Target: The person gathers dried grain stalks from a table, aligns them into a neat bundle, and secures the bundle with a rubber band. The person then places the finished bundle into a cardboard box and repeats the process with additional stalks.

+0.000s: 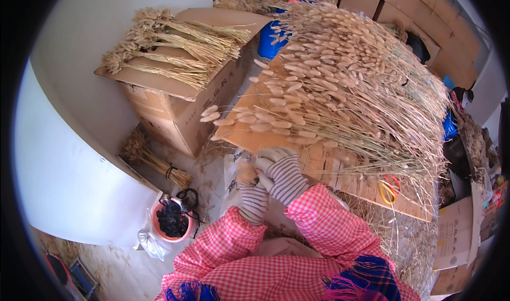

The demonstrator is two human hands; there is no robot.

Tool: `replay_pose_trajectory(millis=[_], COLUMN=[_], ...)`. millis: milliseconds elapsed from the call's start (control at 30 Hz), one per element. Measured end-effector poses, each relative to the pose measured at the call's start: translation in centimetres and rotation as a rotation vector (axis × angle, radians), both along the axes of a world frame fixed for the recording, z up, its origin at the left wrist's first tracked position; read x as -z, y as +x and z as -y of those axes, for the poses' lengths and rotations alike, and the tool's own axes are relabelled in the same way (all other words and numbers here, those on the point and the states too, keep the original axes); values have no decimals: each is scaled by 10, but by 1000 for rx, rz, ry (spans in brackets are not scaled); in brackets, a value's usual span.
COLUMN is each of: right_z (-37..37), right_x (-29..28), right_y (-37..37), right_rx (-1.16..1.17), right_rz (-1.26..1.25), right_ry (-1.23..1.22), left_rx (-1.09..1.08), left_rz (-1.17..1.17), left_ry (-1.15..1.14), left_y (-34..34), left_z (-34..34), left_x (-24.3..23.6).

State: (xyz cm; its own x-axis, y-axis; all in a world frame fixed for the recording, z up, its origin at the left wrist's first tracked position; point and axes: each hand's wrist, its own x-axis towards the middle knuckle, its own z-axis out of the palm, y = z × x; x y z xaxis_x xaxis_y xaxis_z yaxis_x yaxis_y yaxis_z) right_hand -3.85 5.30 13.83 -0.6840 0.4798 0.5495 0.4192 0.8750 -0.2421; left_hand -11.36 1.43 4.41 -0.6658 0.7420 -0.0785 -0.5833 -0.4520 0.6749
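Observation:
Both my hands wear pale gloves with striped cuffs and meet in front of me at the near edge of the board. My left hand (253, 194) is closed around dried bunny tail grass, whose fluffy tan heads (246, 172) stick out above the cuff. Over it comes my right hand (284, 172), its fingers curled in against the left; whatever they grip is hidden. Just beyond the hands, a large heap of loose bunny tail grass (340, 83) covers most of the tilted brown board (255, 100), heads toward the left and stems toward the right.
Left, tied bunches of grass (175, 49) lie on a cardboard box (159, 110). Another bunch (154, 157) rests on the floor near a pink bucket (172, 221) of black ties. Yellow-and-red-handled scissors (388, 190) lie on the board's right. A blue container (272, 40) stands behind.

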Motion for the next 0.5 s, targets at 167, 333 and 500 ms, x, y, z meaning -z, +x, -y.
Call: replay_pose_trajectory(millis=[167, 333, 500], right_z=[4, -17, -28], right_x=[-6, -23, -44], right_y=[23, 56, 72], right_rx=[76, 34, -808], right_rz=[-85, -929, -1496], right_ry=[-40, -1077, -1513], left_rx=[145, 250, 289], left_rz=[-173, -56, -90], left_ry=[6, -212, -204], left_y=[-4, -4, -3], left_z=[10, 12, 11], left_x=[0, -22, -29])
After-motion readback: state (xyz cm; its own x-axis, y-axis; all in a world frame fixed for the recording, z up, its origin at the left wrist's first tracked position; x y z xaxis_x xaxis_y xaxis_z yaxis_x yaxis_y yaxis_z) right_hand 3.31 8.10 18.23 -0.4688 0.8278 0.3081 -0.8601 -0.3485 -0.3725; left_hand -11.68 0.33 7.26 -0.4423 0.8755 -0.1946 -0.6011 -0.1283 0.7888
